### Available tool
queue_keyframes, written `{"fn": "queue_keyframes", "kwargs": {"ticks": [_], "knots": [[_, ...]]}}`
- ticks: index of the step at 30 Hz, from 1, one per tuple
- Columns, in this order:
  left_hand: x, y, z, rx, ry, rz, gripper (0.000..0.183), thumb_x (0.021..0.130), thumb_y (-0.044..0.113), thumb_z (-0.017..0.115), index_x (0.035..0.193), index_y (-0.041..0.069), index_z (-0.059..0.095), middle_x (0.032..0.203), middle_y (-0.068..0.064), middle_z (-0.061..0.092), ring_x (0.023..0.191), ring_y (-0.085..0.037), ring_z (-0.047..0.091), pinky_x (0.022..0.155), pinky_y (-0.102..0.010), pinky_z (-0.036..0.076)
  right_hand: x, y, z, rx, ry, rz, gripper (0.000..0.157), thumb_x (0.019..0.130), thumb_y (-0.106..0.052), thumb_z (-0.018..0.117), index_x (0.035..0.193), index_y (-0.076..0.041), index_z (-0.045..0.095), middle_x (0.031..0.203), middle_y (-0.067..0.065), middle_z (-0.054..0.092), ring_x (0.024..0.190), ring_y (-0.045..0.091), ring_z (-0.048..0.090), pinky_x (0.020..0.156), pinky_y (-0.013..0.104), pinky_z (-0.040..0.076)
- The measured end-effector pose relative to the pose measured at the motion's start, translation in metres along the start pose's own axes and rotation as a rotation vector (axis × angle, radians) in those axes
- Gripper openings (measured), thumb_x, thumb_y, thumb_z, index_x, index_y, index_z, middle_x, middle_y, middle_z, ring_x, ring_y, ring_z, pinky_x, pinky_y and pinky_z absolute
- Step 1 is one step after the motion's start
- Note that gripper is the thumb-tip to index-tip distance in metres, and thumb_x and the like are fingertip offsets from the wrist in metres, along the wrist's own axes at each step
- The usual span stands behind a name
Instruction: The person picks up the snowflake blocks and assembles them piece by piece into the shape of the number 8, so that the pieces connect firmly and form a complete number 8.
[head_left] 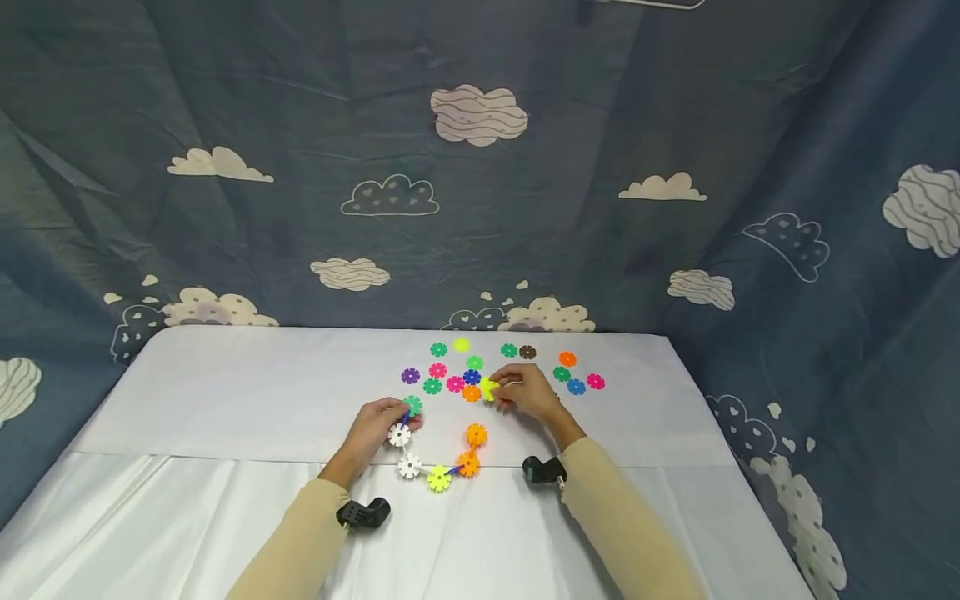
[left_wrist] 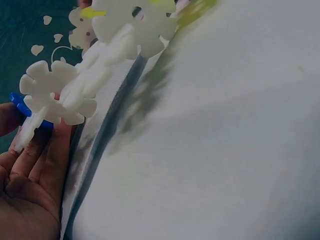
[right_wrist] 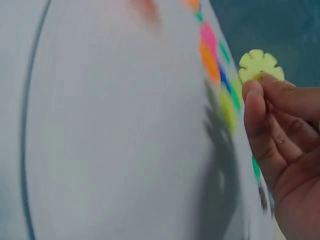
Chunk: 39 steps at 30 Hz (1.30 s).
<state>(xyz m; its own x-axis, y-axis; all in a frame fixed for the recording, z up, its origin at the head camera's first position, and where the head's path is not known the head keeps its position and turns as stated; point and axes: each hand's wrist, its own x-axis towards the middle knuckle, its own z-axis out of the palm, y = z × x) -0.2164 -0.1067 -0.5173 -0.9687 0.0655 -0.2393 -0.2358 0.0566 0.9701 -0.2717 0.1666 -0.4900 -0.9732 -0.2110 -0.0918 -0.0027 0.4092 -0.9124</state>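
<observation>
Left hand (head_left: 375, 423), lower centre of head view: grip clamped on one end of a linked disc chain (head_left: 409, 466). Right hand (head_left: 529, 392), lower centre-right: grip pinches a yellow disc (right_wrist: 260, 64). Loose discs (head_left: 438, 369) lie nearby on the worktop (head_left: 247, 392).

Five green discs (head_left: 562, 374), three pink discs (head_left: 596, 381), two orange discs (head_left: 567, 358), two blue discs (head_left: 576, 387), one purple disc (head_left: 410, 376) and at least two yellow discs (head_left: 461, 344) are showing unlinked, lol. One flower chain (head_left: 408, 465) is curving at seven o'clock from those, plus two hands (head_left: 532, 392) working and two wrist cameras (head_left: 363, 514) riding along.
</observation>
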Motion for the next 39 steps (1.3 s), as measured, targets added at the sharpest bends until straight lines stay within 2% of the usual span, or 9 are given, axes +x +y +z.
{"fn": "queue_keyframes", "kwargs": {"ticks": [3, 7, 12, 16, 20, 24, 32, 36, 39], "knots": [[0.0, 0.001, 0.001, 0.032, 0.017, -0.019, 0.024, 0.098, 0.016, 0.053, 0.108, -0.004, 0.062, 0.093, -0.01, 0.072, 0.085, -0.014, 0.068, 0.085, -0.026, 0.05, 0.004, -0.012, 0.022, 0.08, -0.07, -0.063, 0.01, 0.086, 0.006, 0.066, 0.096, 0.008, 0.066, 0.083, 0.014, 0.067, 0.067, 0.023, 0.067, 0.062, 0.032, 0.059], [-0.001, 0.002, 0.002, 0.066, 0.046, -0.03, 0.024, 0.097, 0.017, 0.055, 0.107, -0.003, 0.063, 0.094, -0.011, 0.073, 0.087, -0.014, 0.067, 0.091, -0.033, 0.046, 0.008, -0.027, 0.05, 0.091, -0.151, -0.157, 0.005, 0.086, 0.007, 0.066, 0.091, 0.009, 0.065, 0.082, 0.016, 0.068, 0.071, 0.029, 0.07, 0.064, 0.035, 0.059], [-0.001, 0.004, 0.004, 0.038, 0.041, -0.045, 0.022, 0.098, 0.016, 0.055, 0.106, -0.003, 0.063, 0.093, -0.011, 0.073, 0.085, -0.015, 0.069, 0.094, -0.035, 0.047, 0.011, -0.033, 0.07, 0.082, -0.133, -0.194, 0.004, 0.085, 0.008, 0.067, 0.089, 0.01, 0.067, 0.083, 0.017, 0.069, 0.073, 0.031, 0.07, 0.064, 0.035, 0.059], [0.0, 0.005, 0.004, 0.019, 0.031, -0.038, 0.022, 0.098, 0.015, 0.054, 0.106, -0.004, 0.062, 0.091, -0.012, 0.073, 0.084, -0.016, 0.07, 0.088, -0.03, 0.05, 0.012, -0.033, 0.074, 0.103, -0.131, -0.198, 0.005, 0.084, 0.01, 0.066, 0.089, 0.011, 0.068, 0.084, 0.019, 0.069, 0.073, 0.03, 0.069, 0.065, 0.035, 0.059], [0.0, 0.005, 0.004, 0.026, 0.042, -0.027, 0.022, 0.097, 0.015, 0.055, 0.106, -0.004, 0.063, 0.088, -0.011, 0.073, 0.081, -0.014, 0.069, 0.079, -0.022, 0.049, 0.012, -0.032, 0.076, 0.094, -0.135, -0.202, 0.004, 0.085, 0.008, 0.066, 0.088, 0.01, 0.069, 0.081, 0.015, 0.068, 0.069, 0.022, 0.067, 0.065, 0.031, 0.059], [0.0, 0.003, 0.005, 0.012, 0.05, -0.032, 0.02, 0.098, 0.013, 0.055, 0.104, -0.004, 0.062, 0.089, -0.012, 0.073, 0.08, -0.013, 0.069, 0.075, -0.019, 0.05, 0.012, -0.032, 0.078, 0.089, -0.123, -0.19, 0.003, 0.085, 0.008, 0.067, 0.087, 0.009, 0.069, 0.079, 0.013, 0.068, 0.065, 0.016, 0.065, 0.064, 0.029, 0.059], [-0.001, -0.001, 0.008, 0.006, 0.083, -0.035, 0.018, 0.098, 0.01, 0.055, 0.103, -0.006, 0.061, 0.089, -0.015, 0.073, 0.078, -0.015, 0.071, 0.075, -0.019, 0.051, 0.008, -0.027, 0.083, 0.211, -0.123, -0.126, 0.005, 0.082, 0.012, 0.066, 0.087, 0.014, 0.068, 0.079, 0.017, 0.069, 0.064, 0.016, 0.066, 0.066, 0.032, 0.059], [-0.001, 0.0, 0.005, 0.05, 0.079, -0.022, 0.019, 0.098, 0.01, 0.054, 0.103, -0.007, 0.062, 0.088, -0.014, 0.073, 0.078, -0.012, 0.068, 0.075, -0.019, 0.048, 0.007, -0.028, 0.084, 0.239, -0.136, -0.148, 0.006, 0.082, 0.013, 0.066, 0.087, 0.016, 0.067, 0.081, 0.024, 0.069, 0.066, 0.024, 0.068, 0.07, 0.038, 0.06], [-0.001, 0.002, 0.003, 0.037, 0.074, -0.027, 0.019, 0.099, 0.01, 0.053, 0.103, -0.006, 0.061, 0.09, -0.015, 0.073, 0.079, -0.013, 0.069, 0.076, -0.019, 0.047, 0.01, -0.031, 0.085, 0.241, -0.132, -0.145, 0.007, 0.082, 0.012, 0.067, 0.087, 0.016, 0.067, 0.081, 0.024, 0.069, 0.068, 0.027, 0.068, 0.071, 0.04, 0.059]]}}
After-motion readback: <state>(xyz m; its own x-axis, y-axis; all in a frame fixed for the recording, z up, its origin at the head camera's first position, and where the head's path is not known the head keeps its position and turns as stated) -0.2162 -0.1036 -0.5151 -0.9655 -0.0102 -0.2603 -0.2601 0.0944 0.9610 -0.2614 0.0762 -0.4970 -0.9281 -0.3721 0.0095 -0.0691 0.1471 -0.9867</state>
